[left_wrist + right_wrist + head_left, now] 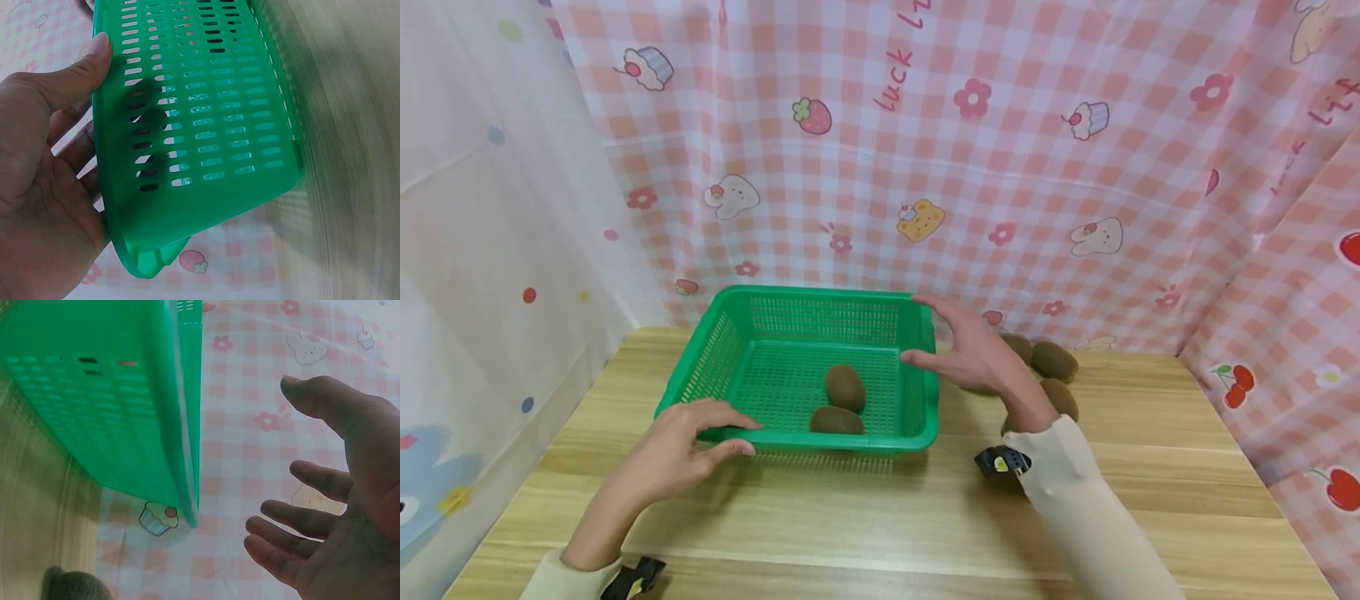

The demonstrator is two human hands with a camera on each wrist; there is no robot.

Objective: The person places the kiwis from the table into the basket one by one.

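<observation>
A green plastic basket (808, 293) with slotted walls stands on the table. Inside, near its front right, are two brown kiwis: one (846, 387) lies behind the other (837, 421), which the front rim partly hides. My left hand (679, 450) grips the basket's front left rim. In the left wrist view its thumb (94, 65) presses the outer wall, while the fingers pass behind the rim. Beside the basket's right rim, my right hand (973, 350) is held with fingers spread and holds nothing. The right wrist view shows a gap between this hand (331, 494) and the basket.
Several more kiwis (1055, 361) lie on the wooden table (1120, 467) at the right, partly hidden by my right hand and forearm. A pink checked cloth (865, 167) hangs behind the table, and a white dotted cloth (482, 233) hangs at the left.
</observation>
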